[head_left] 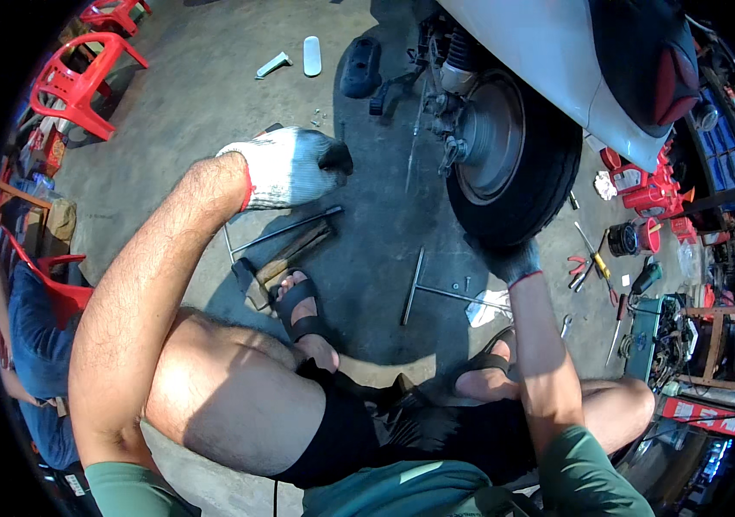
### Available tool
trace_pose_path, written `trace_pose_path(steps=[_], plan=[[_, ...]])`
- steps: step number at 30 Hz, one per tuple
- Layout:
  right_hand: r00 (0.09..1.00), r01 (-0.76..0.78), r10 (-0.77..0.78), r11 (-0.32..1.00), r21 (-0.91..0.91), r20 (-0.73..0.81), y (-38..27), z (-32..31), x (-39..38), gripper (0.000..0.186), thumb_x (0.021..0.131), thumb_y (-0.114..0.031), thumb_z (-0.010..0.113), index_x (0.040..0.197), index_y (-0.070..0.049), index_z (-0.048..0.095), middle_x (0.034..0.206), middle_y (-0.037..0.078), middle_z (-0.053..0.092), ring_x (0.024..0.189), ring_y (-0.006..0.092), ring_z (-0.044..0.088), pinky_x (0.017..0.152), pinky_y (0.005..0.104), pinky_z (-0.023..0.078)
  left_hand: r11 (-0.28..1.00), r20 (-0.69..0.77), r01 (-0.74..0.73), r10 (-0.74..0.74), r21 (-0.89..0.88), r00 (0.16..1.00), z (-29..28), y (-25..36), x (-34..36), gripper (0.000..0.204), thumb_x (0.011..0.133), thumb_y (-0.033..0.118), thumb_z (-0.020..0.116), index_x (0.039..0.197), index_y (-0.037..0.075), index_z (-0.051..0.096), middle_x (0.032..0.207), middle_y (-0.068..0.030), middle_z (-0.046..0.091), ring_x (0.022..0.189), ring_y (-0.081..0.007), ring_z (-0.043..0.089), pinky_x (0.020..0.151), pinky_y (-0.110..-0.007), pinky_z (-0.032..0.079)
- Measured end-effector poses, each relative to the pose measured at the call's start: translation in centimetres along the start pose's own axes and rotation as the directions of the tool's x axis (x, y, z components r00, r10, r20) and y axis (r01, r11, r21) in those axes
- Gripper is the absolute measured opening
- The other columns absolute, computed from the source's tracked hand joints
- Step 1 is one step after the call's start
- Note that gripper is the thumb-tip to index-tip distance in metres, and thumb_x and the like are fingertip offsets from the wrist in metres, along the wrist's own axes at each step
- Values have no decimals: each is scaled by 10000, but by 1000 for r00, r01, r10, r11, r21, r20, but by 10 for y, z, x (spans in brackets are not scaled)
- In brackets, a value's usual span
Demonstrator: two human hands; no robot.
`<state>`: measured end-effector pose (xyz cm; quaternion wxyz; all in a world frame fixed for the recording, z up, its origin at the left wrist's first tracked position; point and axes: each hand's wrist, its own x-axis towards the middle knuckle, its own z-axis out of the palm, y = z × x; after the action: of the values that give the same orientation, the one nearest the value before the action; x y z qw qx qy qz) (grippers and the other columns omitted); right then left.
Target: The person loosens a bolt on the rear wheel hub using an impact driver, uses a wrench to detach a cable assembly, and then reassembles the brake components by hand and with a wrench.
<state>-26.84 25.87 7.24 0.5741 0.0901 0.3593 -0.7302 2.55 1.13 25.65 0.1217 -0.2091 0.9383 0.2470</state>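
My left hand (294, 168), in a white work glove with dark-stained fingers, is closed in the air left of the scooter. Whatever it may hold is hidden. At the near edge of the rear tire (516, 226) my right hand (518, 261), in a dark, soiled glove, touches the tread; its fingers are lost in shadow. The wheel's hub and brake drum (484, 138) face left, beside the shock absorber (460, 65). On the floor below my left hand lie a T-handle wrench (290, 233) and a hammer (294, 252). Another T-handle wrench (415, 289) lies nearer my right hand.
The scooter's silver body (540, 52) overhangs the wheel. A dark cover (360, 67) and a white panel (312, 56) lie farther off. Screwdrivers and pliers (578, 267), a black tub (622, 239) and a green toolbox (643, 332) are at right. Red plastic chairs (78, 86) stand left.
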Motion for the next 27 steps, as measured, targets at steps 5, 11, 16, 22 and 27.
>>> trace_pose_path(steps=[5,11,16,22,27], plan=[[963,132,-153,985,-106,-220,-20,4,-85,475,961,-448,434,1162,-30,537,1016,122,611,791,259,572,733,386,479,1000,18,-27,27,9,999,2,8,8,398,855,223,489,1183,31,608,1121,-177,645,974,-268,644,892,-371,498],[838,529,-546,818,-228,-14,-37,-22,-89,318,970,-349,459,1076,-76,582,911,54,604,785,215,554,720,362,445,1000,80,-12,11,16,997,0,22,20,420,860,245,469,1206,45,599,1184,-172,621,1099,-293,594,973,-379,456],[908,149,-179,983,-109,-379,7,-44,-38,377,960,-404,451,1126,-80,552,1038,138,602,921,306,567,839,470,457,1000,84,21,-22,13,996,-7,24,12,420,859,246,469,1208,52,599,1182,-171,621,1098,-294,595,974,-382,457],[934,160,-133,985,58,-331,-3,-48,-1,347,957,-327,421,1165,-72,530,1136,185,567,1108,376,518,924,519,438,1000,61,16,-16,3,998,-6,19,8,408,859,244,474,1205,72,605,1173,-155,629,1087,-276,603,957,-378,468],[929,104,-119,993,-61,-351,-11,6,-26,380,949,-332,436,1193,-59,535,1205,204,544,1067,323,526,901,430,454,1000,52,25,-25,-10,998,-2,5,1,393,863,242,475,1194,83,614,1161,-150,635,1065,-283,613,939,-369,479]])
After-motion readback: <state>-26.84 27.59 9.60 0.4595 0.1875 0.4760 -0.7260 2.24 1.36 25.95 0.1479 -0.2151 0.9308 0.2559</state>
